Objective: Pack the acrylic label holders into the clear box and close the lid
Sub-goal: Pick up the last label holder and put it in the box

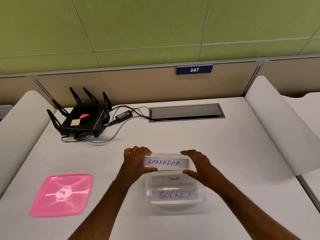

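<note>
Gripping "LABRADOR" holder, both hands

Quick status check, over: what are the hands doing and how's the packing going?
Both hands, left and right, grip the LABRADOR holder above the clear box. PANDA holder and SOCKET holder inside. Pink lid off, lying left. Nothing in the way.

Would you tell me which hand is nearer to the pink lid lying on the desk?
Left. The left hand grips the LABRADOR holder's end facing the pink lid; the right hand is at its far end.

Box top open w/ room; lid well left.
</note>
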Demonstrator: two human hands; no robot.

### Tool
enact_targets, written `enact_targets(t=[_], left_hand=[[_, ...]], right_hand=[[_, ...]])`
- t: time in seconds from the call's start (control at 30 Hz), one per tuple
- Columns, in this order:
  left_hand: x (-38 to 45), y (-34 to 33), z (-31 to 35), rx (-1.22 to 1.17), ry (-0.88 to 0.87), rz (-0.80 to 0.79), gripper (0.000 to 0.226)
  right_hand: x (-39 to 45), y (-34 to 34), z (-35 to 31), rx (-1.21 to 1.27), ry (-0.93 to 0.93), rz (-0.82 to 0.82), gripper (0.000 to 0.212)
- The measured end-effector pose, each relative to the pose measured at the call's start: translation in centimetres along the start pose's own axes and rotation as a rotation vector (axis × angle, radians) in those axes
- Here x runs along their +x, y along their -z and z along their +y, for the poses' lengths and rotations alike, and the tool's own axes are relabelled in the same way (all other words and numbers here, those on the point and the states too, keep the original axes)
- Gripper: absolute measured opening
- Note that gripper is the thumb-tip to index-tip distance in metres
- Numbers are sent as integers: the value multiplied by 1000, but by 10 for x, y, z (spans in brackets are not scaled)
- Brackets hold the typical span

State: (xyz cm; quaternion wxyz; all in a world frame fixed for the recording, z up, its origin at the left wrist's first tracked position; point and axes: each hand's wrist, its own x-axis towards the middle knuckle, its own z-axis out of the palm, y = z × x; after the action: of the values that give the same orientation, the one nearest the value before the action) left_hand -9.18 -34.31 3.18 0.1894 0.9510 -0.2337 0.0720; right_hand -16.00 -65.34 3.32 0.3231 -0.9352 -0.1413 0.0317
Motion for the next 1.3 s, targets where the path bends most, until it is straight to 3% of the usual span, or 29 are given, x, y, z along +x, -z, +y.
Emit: enact_targets(t=[0.57,1.3], left_hand=[[-8,4,19,-214,-20,-41,75],[-14,2,29,-171,-31,-34,68]], right_hand=[[-13,27,28,105,-140,-25,61],[-22,32,27,69,-143,-32,63]])
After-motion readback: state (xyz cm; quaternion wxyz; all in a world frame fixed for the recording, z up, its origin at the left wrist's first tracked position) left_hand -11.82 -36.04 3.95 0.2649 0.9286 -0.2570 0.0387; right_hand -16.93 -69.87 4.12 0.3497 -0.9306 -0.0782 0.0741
